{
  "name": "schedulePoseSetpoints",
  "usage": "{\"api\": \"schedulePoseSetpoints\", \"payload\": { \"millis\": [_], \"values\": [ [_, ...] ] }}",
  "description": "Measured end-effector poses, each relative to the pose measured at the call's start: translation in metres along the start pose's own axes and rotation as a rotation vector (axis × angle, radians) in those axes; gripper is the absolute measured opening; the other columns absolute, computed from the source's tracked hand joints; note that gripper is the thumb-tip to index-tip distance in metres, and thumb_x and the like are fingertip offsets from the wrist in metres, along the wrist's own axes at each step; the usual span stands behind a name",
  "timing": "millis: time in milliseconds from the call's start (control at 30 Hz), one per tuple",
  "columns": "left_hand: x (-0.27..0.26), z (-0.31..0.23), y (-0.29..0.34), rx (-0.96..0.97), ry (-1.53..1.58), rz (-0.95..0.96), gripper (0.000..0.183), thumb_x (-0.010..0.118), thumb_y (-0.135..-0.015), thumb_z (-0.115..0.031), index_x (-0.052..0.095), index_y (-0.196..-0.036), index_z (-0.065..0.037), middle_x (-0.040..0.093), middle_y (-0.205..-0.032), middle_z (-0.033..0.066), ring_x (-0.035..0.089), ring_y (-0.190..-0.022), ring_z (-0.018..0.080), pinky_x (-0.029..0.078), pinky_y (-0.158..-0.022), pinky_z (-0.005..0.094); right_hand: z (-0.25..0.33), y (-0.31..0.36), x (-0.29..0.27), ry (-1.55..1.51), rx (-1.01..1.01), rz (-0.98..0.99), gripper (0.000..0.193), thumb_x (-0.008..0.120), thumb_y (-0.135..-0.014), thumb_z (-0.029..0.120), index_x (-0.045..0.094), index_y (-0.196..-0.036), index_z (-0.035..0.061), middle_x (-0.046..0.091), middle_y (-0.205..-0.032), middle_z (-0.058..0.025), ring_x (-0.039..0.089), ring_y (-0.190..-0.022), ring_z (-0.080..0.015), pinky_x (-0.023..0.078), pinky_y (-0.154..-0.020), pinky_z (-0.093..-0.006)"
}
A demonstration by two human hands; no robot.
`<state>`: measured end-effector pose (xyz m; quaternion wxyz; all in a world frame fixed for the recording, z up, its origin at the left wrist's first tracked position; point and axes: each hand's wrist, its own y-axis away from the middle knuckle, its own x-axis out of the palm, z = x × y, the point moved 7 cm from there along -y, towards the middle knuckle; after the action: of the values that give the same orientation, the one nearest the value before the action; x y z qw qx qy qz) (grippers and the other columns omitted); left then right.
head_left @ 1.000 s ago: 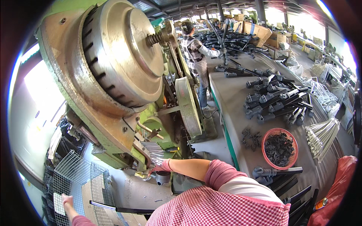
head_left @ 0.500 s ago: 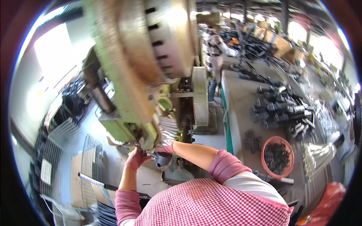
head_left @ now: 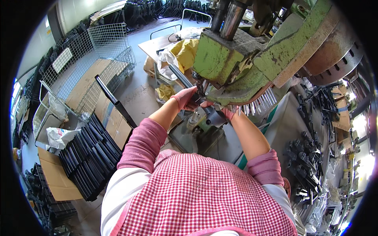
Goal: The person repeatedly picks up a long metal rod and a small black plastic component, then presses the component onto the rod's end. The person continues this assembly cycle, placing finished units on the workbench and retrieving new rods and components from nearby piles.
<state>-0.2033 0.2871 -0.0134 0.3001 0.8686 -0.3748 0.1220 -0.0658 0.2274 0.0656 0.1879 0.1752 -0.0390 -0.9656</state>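
Note:
A long black tube (head_left: pixel 179 74) with a wide, round, cup-like end (head_left: pixel 215 117) lies under the head of a worn green press (head_left: pixel 218 59). My left hand (head_left: pixel 186 99), in a pink glove, is closed around the tube beside the press tooling. My right hand (head_left: pixel 227 113), also gloved, grips the part at its wide end; the press and the part hide some of its fingers. Several silver metal rods (head_left: pixel 258 101) stand in a row just right of my right hand. Under the part is the green press base (head_left: pixel 193 135).
To the left, a cardboard box (head_left: pixel 59 177) holds stacked black tubes (head_left: pixel 92 153), with another black tube (head_left: pixel 114 102) leaning nearby. Behind stand a wire mesh cage (head_left: pixel 108 37) and a yellow sack (head_left: pixel 185 53). Black parts (head_left: pixel 303 157) cover the right-hand table (head_left: pixel 275 133).
The view has swung left, so the press now sits to the upper right and the box of tubes shows. Both hands stay at the press tooling, and the long tube now shows.

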Motion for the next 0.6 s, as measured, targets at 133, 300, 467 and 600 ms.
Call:
{"api": "schedulePoseSetpoints", "payload": {
  "millis": [133,300,467,600],
  "values": [
    [0.007,0.002,0.005,-0.047,0.163,-0.029,0.042,0.044,-0.096,-0.051,0.062,-0.099,-0.013,0.074,-0.093,0.0065,0.071,-0.069,0.0224,0.058,-0.056,0.0358,-0.003,0.001,0.013,0.080,0.007,0.055,0.061,0.079,-0.070,0.047,0.069,-0.108,0.0007,0.071,-0.099,-0.0138,0.065,-0.092,-0.0248,0.051,-0.085,-0.0369],
    [0.005,0.003,0.026,-0.076,0.164,-0.038,0.028,0.053,-0.094,-0.034,0.065,-0.100,-0.010,0.073,-0.099,0.0119,0.072,-0.082,0.0245,0.060,-0.072,0.0421,0.000,0.008,0.031,0.367,0.156,0.035,0.062,0.080,-0.070,0.046,0.068,-0.109,-0.0007,0.071,-0.102,-0.0150,0.066,-0.096,-0.0252,0.050,-0.089,-0.0366],
    [-0.008,0.033,0.038,0.018,0.312,-0.087,0.026,0.056,-0.096,-0.033,0.067,-0.107,-0.012,0.073,-0.100,0.0062,0.071,-0.087,0.0199,0.059,-0.078,0.0387,0.010,0.024,0.042,0.679,0.309,-0.217,0.083,0.076,-0.069,0.049,0.053,-0.131,-0.0013,0.063,-0.126,-0.0189,0.061,-0.116,-0.0321,0.046,-0.100,-0.0391],
    [-0.031,0.037,0.031,0.076,0.214,-0.205,0.031,0.063,-0.094,-0.041,0.068,-0.105,-0.013,0.072,-0.095,0.0021,0.068,-0.076,0.0133,0.058,-0.066,0.0304,-0.001,0.024,0.047,0.781,0.264,-0.328,0.078,0.074,-0.069,0.045,0.055,-0.127,-0.0034,0.058,-0.129,-0.0254,0.055,-0.124,-0.0360,0.043,-0.105,-0.0401]
  ]
}}
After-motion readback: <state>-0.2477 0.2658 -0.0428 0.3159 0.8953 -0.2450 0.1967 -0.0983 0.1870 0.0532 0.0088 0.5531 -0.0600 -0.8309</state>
